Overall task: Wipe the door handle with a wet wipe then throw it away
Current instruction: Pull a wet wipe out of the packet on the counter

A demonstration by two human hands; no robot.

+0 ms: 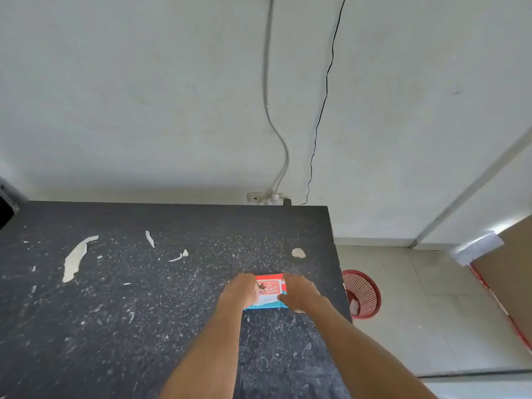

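A red, white and blue wet wipes pack lies flat on the black table, near its right edge. My left hand covers the pack's left end with its fingers curled over it. My right hand grips the right end, its thumb laid across the pack's top by the white lid area. No loose wipe shows. The door handle is out of view.
The table top is scratched, with pale patches where the surface has peeled. A red mesh basket stands on the tiled floor just right of the table. A wall socket with two cables sits behind the table. A brown board leans at far right.
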